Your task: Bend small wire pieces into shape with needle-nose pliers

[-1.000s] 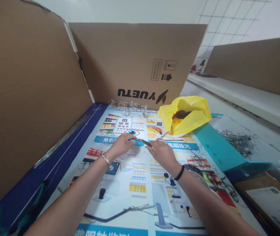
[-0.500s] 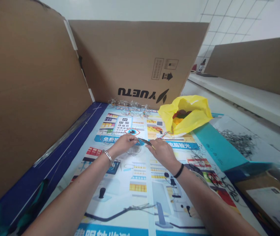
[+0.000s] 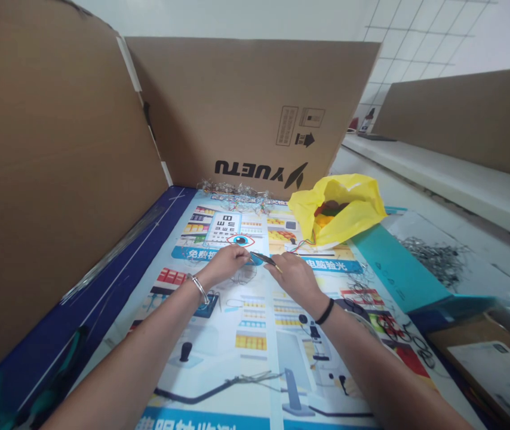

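The left hand (image 3: pixel 227 263) pinches what seems a fine wire (image 3: pixel 251 260); the right hand (image 3: pixel 297 276) grips a dark-tipped tool (image 3: pixel 263 258). I'd keep both steady — pressure light.

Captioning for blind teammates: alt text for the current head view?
The right hand points a thin dark tool toward the left hand, whose fingers are pinched, over a printed poster; what they pinch is too small to tell. An open yellow bag sits beyond the right hand, a wiry tangle along the cardboard wall.
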